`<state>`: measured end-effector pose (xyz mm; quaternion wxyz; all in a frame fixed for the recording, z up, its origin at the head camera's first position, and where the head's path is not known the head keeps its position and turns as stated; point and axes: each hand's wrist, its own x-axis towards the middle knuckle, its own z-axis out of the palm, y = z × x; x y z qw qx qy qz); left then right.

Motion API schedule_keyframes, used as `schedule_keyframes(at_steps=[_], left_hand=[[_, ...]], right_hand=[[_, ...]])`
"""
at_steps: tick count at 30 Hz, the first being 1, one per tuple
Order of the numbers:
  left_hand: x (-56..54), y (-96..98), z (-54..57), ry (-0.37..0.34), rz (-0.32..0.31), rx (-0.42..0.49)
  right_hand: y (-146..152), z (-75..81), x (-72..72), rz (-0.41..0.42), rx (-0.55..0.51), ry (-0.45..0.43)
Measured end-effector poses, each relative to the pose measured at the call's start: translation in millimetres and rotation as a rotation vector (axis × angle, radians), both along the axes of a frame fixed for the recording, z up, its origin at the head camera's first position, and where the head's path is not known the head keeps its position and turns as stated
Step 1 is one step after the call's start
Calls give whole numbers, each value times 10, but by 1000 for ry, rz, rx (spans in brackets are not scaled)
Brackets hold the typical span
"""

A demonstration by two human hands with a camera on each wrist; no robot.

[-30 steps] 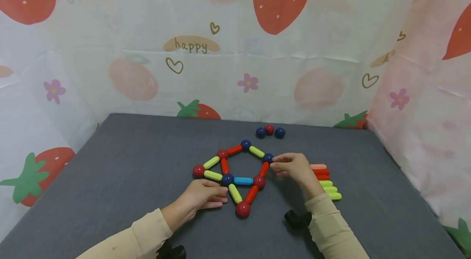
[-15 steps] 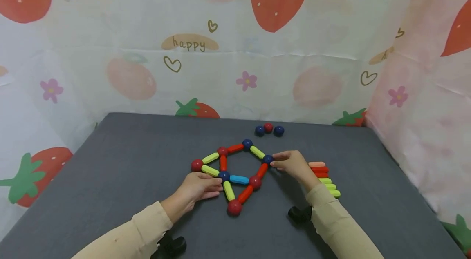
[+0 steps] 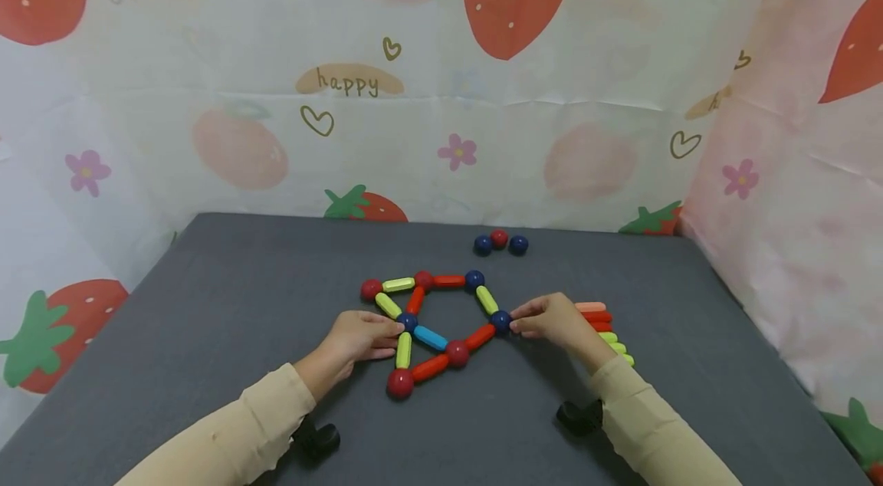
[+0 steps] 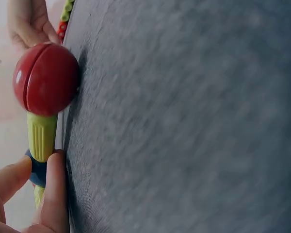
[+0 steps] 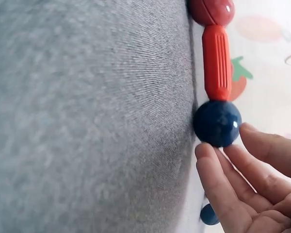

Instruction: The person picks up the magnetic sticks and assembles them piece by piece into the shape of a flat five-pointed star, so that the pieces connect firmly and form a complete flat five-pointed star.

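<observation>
A flat frame of magnetic rods and balls lies on the dark grey table. My left hand [image 3: 362,336] pinches the blue ball [image 3: 408,322] at its left inner joint; the left wrist view shows thumb and finger on either side of that ball [image 4: 38,173]. My right hand [image 3: 552,323] pinches the blue corner ball [image 5: 218,123] at the right, fingertips and thumb against its side. Between the hands run a blue rod [image 3: 431,338], a red ball [image 3: 457,353] and a red rod [image 3: 480,336]. Nearest me is a large red ball [image 3: 400,384], joined by a yellow-green rod [image 3: 403,350].
Behind the frame sit two loose blue balls [image 3: 518,244] and a red ball [image 3: 499,238]. Loose red, yellow-green and pink rods [image 3: 595,316] lie in a row beyond my right wrist. A strawberry-printed cloth [image 3: 441,110] hangs behind the table [image 3: 276,264].
The whole frame has turned clockwise: its near red ball swung left, its far blue ball right. My left hand moved from beside the frame onto the inner blue ball; my right hand stayed at its ball.
</observation>
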<state>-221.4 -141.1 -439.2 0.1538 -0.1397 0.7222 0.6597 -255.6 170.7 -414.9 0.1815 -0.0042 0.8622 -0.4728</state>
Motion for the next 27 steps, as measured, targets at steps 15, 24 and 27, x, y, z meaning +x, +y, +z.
schedule_keyframes(at_steps=[15,24,27], left_hand=[[-104,0,29,45,-49,-129],[-137,6,65,36,-39,-149],[-166,-10,76,43,-53,-156]], right_hand=[[759,270,-90,-56,52,148],[1160,168,-110,-43,127,105],[1210,124,-132,-45,150,78]])
